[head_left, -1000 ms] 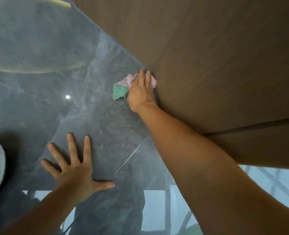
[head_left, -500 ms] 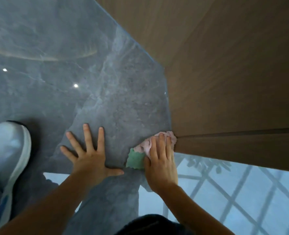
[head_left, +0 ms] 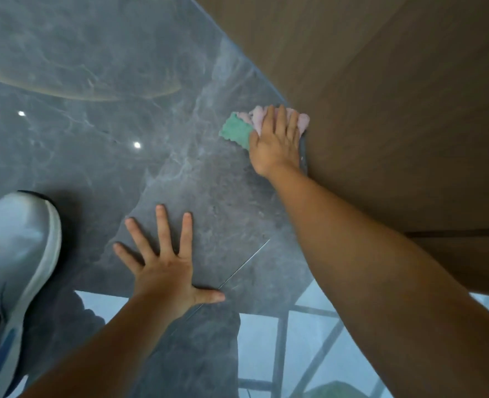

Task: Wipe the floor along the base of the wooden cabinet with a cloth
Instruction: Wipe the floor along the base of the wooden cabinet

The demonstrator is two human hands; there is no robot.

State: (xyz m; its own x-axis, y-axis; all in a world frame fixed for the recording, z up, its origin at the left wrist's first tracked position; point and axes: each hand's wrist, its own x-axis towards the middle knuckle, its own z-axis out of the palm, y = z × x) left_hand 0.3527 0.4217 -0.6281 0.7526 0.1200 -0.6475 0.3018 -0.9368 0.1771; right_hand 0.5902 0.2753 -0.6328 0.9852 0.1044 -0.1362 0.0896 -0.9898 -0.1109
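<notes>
Your right hand (head_left: 276, 139) lies flat on the cloth (head_left: 239, 129), fingers close together and pressing down rather than pinching it — that keeps the bunched pink-and-green fabric spread against the grey floor (head_left: 94, 67). The cloth sits under and just ahead of your fingertips, its pink end touching the foot of the wooden cabinet (head_left: 395, 110), its green corner poking out on the thumb side. Your arm runs alongside the cabinet face so the wipe can follow the seam. Your left hand (head_left: 165, 265) is planted nearer you, fingers splayed wide, palm down on the tile — a brace for your weight, judging by the reach. A white shoe (head_left: 16, 254) sits beyond its little-finger side.
</notes>
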